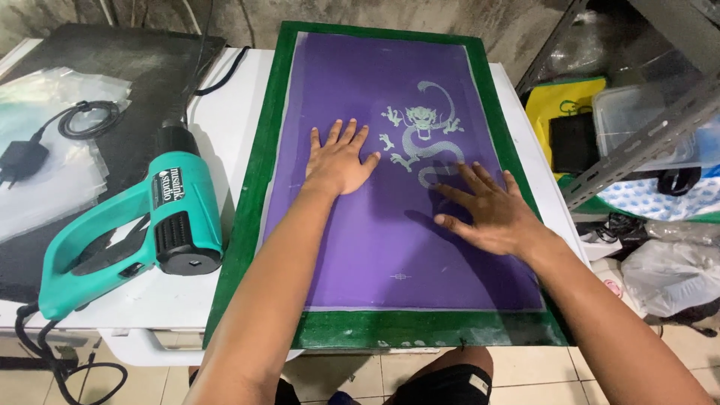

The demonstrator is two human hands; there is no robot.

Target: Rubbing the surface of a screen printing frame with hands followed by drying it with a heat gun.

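A screen-printing frame with a green border (259, 187) lies flat on a white table (225, 112). Its purple mesh (375, 240) carries a pale dragon design (420, 135) near the middle. My left hand (341, 161) rests flat on the mesh just left of the dragon, fingers spread. My right hand (487, 210) hovers or presses on the mesh below and right of the dragon, fingers spread, casting a shadow beneath it. Neither hand holds anything.
A teal heat gun (127, 225) with a black nozzle lies on the table left of the frame, its cord hanging off the front. A black charger and cable (52, 139) sit on plastic sheets at far left. Metal shelving, bags and a clear bin (637, 112) crowd the right.
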